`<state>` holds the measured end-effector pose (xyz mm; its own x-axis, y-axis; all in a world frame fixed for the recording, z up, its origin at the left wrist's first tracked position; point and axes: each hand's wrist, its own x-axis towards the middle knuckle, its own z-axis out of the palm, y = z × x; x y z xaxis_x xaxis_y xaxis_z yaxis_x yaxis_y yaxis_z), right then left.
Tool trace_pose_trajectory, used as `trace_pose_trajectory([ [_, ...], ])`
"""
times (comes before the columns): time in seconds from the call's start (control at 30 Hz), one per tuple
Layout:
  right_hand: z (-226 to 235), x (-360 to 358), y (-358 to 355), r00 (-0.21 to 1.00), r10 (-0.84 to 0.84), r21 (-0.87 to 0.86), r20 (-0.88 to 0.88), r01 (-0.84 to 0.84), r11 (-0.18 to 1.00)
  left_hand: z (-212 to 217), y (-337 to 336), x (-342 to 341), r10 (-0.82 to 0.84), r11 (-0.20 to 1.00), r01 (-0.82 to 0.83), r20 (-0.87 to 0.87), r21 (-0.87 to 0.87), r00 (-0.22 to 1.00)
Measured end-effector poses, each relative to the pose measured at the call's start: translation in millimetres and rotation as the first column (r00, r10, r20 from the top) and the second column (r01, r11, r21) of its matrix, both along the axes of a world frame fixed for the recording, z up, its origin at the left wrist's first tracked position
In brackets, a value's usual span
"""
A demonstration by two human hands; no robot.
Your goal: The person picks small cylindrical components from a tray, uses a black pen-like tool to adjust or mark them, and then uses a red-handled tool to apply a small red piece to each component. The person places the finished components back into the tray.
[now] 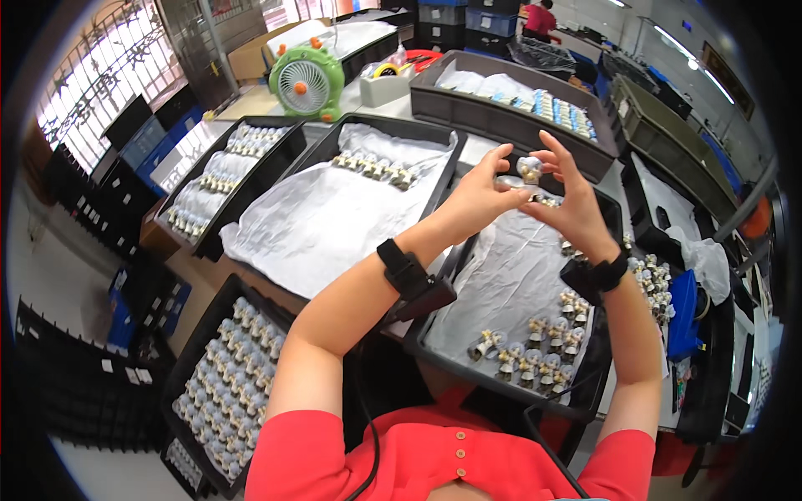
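A small figurine [529,169] with a rounded, clear-looking top and a cream and gold body is held upright between my hands. The bent fingers of my right hand [576,204] touch its right side, with the thumb lower down. On its other side my left hand [480,199] curves, index finger and thumb apart, the thumb tip close below the figurine. Under both hands is a black tray [426,338] lined with white cloth [493,284]. Similar figurines [543,359] stand grouped at its near right; my right wrist hides part of its right side.
Left of it lie a cloth-lined tray [322,159] with a row of figurines and a narrower tray [292,138]. A full tray [276,313] sits lower left. Behind are a green fan [307,79] and a grey bin [451,104]. A blue box [683,313] lies right.
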<state>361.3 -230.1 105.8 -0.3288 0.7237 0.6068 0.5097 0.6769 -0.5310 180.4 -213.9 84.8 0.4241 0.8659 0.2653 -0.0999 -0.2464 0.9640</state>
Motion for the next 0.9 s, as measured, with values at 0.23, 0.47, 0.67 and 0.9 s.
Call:
trace_pose_trajectory([
  [0.23, -37, -4, -1, 0.999, -0.026, 0.193, -0.038, 0.033, 0.981, -20, -1, 4, -0.119, 0.99, 0.129, 0.137, -0.061, 0.983],
  [0.47, -47, -2, 2, 0.997, 0.01, 0.119, -0.082, 0.0, 0.993, -21, -8, 6, -0.067, 0.994, 0.079, 0.162, -0.069, 0.984],
  [0.67, -48, -7, 0, 0.995, 0.053, 0.081, -0.087, -0.046, 0.996, -30, -2, 4, -0.061, 0.971, 0.119, 0.265, -0.206, 0.962],
  [0.9, -51, -7, -3, 0.986, 0.055, 0.093, -0.159, -0.04, 0.995, -28, -4, 5, -0.15, 0.886, 0.31, 0.421, -0.344, 0.895],
])
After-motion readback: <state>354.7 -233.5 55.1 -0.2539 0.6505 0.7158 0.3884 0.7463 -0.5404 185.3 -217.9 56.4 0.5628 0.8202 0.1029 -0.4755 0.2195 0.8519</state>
